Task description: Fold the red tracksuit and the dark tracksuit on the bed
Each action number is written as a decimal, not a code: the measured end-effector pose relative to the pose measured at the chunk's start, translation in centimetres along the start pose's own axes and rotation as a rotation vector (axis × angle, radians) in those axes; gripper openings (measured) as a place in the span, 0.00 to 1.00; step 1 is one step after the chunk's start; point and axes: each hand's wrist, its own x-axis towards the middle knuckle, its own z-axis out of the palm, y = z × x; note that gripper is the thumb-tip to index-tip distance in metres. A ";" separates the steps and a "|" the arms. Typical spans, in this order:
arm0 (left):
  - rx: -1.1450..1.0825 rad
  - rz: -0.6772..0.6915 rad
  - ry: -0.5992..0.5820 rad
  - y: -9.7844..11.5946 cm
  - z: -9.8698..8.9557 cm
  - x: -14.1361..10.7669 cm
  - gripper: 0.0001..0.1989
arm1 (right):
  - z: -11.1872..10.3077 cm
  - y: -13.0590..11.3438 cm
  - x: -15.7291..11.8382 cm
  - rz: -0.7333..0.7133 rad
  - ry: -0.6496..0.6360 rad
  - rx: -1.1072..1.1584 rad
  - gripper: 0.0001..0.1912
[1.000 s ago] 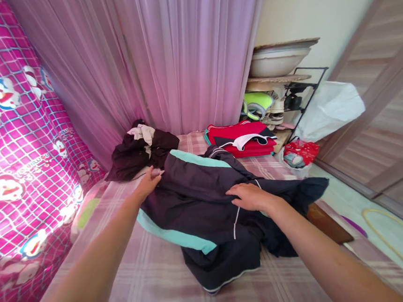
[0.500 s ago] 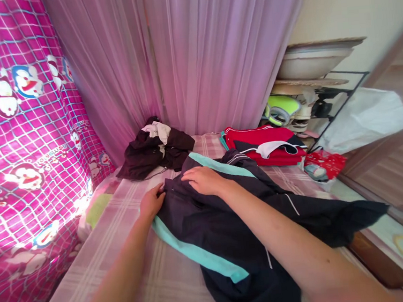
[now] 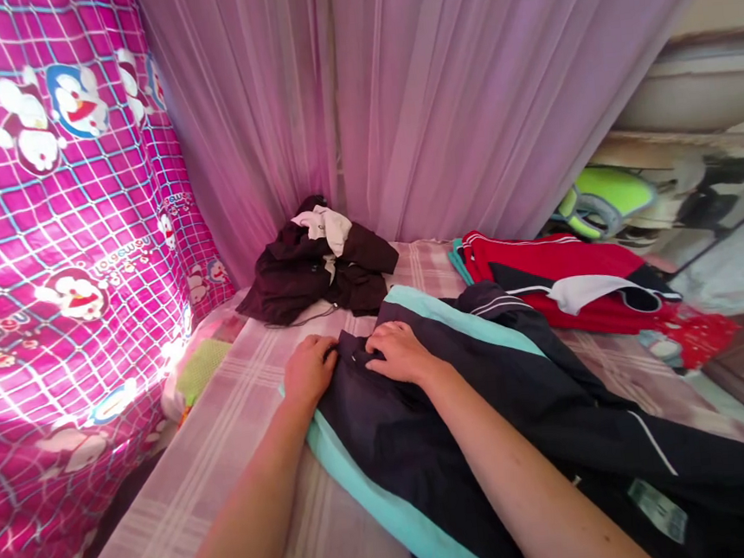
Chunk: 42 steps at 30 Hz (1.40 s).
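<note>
A dark navy jacket (image 3: 398, 433) with turquoise bands and thin white piping lies spread over the plaid bed sheet (image 3: 225, 465). My left hand (image 3: 311, 369) is closed at its left edge, with the fingertips gripping the dark cloth. Just to the right, my right hand (image 3: 401, 352) has curled fingers pinching the same cloth near a small fastener. A gap of dark fabric separates the two hands. My right forearm covers part of the jacket, and a pale label shows on it at lower right.
A heap of dark clothing (image 3: 306, 267) with a white piece on top rests at the back. Folded red clothes (image 3: 580, 269) lie at the right. Purple curtains (image 3: 395, 95) hang behind, and a pink patterned cloth (image 3: 69, 236) hangs at the left.
The view has shifted right and closer on some things. My right hand's fingers, flatter before, are now curled into the cloth. The jacket's right side lies more spread out, with a label showing.
</note>
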 end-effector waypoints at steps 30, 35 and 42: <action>-1.230 -0.217 0.024 5.8 -2.5 -0.8 0.21 | -1.8 1.5 -3.7 0.044 0.532 1.115 0.17; -1.080 -0.134 -0.140 6.6 -4.1 -1.5 0.17 | -4.1 1.2 -4.9 -0.018 0.576 1.113 0.14; -1.056 -0.097 -0.241 7.4 -4.3 -1.9 0.18 | -4.2 0.9 -5.0 0.012 0.423 0.911 0.08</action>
